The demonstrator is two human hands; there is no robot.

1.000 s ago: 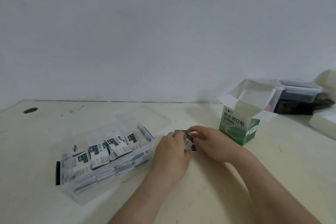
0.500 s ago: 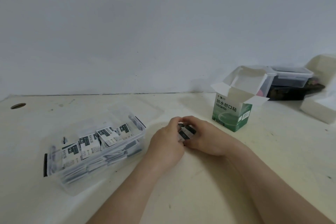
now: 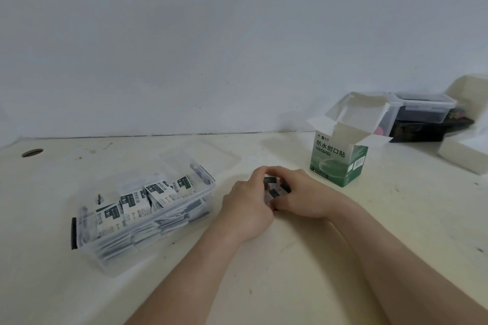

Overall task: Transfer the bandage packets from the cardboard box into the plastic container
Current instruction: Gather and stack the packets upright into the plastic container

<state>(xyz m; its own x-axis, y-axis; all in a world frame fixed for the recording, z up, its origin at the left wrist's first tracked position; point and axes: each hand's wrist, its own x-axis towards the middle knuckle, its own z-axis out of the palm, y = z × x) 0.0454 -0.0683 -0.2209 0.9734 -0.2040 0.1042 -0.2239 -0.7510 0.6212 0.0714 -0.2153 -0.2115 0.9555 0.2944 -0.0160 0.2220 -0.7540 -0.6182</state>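
A green and white cardboard box [image 3: 338,163] stands open at the right of the table, its flaps up. A clear plastic container [image 3: 148,229] at the left holds several white and dark bandage packets [image 3: 137,200]. Between them, low over the table, my left hand [image 3: 248,206] and my right hand [image 3: 303,196] meet around a small bunch of bandage packets [image 3: 273,188]. Fingers of both hands curl round the bunch and hide most of it.
The container's clear lid [image 3: 208,155] lies flat behind it. Lidded plastic tubs [image 3: 425,108] and a dark box [image 3: 427,129] sit at the far right by the wall, with a white block [image 3: 464,153] in front. A round hole [image 3: 32,152] marks the table's left.
The hands have stayed together on the packets, which now sit lower and more hidden between the fingers. The camera view has shifted slightly.
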